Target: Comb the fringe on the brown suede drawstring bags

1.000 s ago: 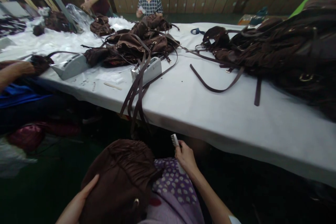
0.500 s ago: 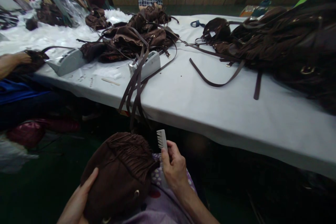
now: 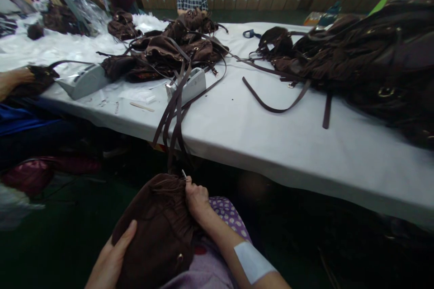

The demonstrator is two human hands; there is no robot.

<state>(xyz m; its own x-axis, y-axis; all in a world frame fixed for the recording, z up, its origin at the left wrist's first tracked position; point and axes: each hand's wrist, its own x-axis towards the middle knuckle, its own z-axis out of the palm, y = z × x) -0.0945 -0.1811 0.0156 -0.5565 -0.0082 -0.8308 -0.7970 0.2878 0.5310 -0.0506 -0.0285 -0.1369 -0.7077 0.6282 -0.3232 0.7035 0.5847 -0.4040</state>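
Long table under a white cloth (image 3: 257,144), heaped with dark brown bags (image 3: 373,58); brown straps (image 3: 172,117) are hung over its edge, just above the grip. Soft dark brown gathered fabric bag (image 3: 156,230), held on the lap. Left hand (image 3: 111,257) laid flat, unclenched, on its near side. Right hand (image 3: 195,198) clenched around a small pale tool (image 3: 183,174), only the tip seen, at the bag's gathered top

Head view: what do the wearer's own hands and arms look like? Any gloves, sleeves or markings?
The left hand and right hand are bare, with no gloves, rings or watch visible. No sleeves show on either arm. A white rectangular patch is stuck across the right forearm.
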